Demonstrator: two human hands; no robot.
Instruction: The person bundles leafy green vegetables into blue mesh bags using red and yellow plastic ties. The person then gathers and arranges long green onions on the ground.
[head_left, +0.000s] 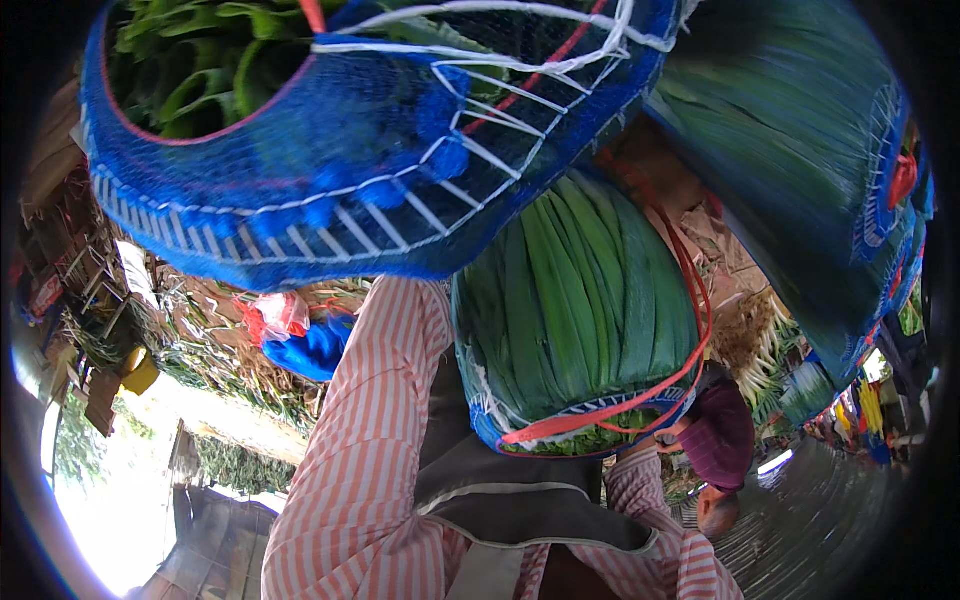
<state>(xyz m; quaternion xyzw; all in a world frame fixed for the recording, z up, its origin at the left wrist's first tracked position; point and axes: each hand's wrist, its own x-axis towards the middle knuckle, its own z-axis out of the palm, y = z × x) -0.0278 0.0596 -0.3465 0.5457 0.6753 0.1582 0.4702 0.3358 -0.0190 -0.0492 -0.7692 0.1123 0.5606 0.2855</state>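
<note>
A blue mesh net bag (300, 180) with white lacing, holding leafy greens (202, 82), fills the upper left. My left striped sleeve (367, 390) runs up beneath it, and my left hand is out of view behind the bag. In front of my dark apron sits a netted bundle of long, flat, leek-like leaves (577, 300), with a red strap (600, 416) across its lower end. My right striped sleeve (637, 480) reaches behind this bundle's lower right edge. Only a little skin of my right hand or wrist (636, 448) shows there; the fingers are hidden.
Another large netted bundle (787, 165) stands at the upper right. A person in a maroon top (720, 435) bends close by on the right, near loose white-stemmed vegetables (757, 360). Blue netting (311, 349), a red-and-white plastic bag (277, 315) and scattered leaves lie on the left.
</note>
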